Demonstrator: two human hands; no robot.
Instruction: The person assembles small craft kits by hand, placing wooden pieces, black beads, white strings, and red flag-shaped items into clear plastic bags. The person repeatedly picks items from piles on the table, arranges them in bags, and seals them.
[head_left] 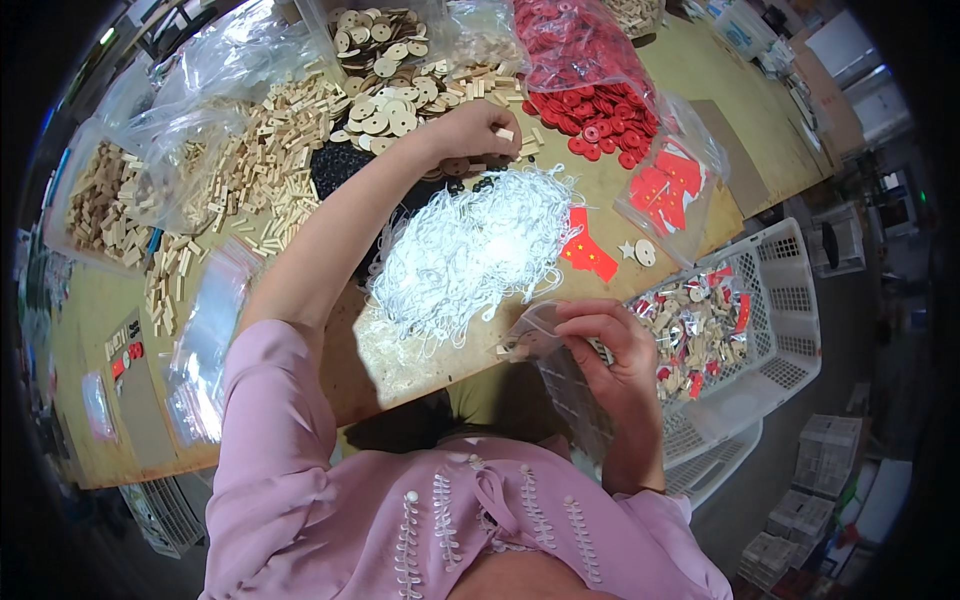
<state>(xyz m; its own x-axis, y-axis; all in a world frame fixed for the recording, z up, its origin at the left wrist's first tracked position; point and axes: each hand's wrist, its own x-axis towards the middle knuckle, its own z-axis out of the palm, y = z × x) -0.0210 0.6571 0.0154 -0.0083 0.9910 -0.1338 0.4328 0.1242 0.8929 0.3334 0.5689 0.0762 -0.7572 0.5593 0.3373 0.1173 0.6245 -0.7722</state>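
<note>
My left hand reaches across to the far side of the white string heap. Its fingers are closed on a small pale wooden block, beside the scattered wooden pieces. Close to the table's front edge, my right hand pinches a small clear plastic bag. A few small pale pieces show low in the bag, too small to name. Between the string and the right hand lie red stickers with yellow stars, a wooden star and a round wooden disc.
Round wooden discs, wooden sticks and red discs are heaped at the back. Black pieces lie under my left forearm. At right, a white plastic basket holds filled bags. Flat clear bags lie at left.
</note>
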